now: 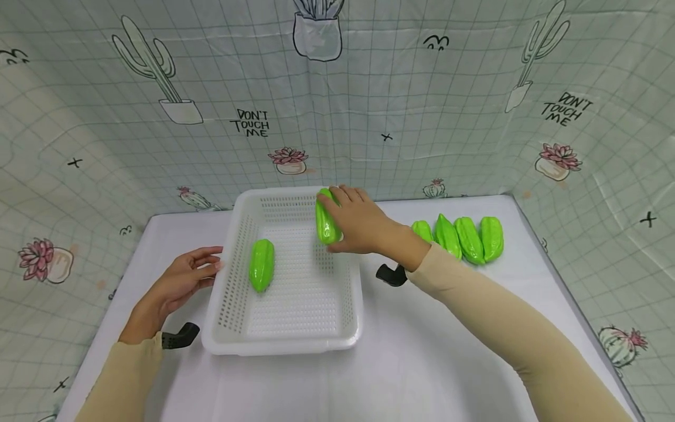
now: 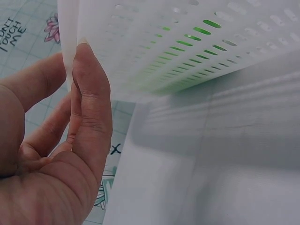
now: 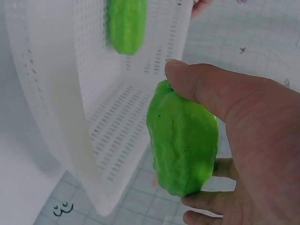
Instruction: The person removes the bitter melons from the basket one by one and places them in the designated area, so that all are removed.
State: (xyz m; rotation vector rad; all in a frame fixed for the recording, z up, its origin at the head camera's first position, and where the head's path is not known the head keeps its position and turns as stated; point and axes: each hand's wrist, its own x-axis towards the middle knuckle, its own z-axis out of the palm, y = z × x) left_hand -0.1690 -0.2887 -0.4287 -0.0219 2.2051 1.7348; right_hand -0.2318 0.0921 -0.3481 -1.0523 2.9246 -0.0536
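Observation:
A white perforated plastic basket stands on the table. At its left rim is my left hand. The left wrist view has the thumb on one side of the rim and the other fingers on the opposite side, pinching it. My right hand holds a ribbed, glossy green fruit over the basket's far right corner. Close up in the right wrist view, the thumb lies at one end of this fruit and fingers at the other. Inside the basket, a second green fruit lies toward the left side.
Several more green fruits lie in a row at the back right, one partly hidden by the right forearm. White cloth covers the table. A cloth backdrop with printed cacti rises behind it. Black curved pieces show beside both wrists.

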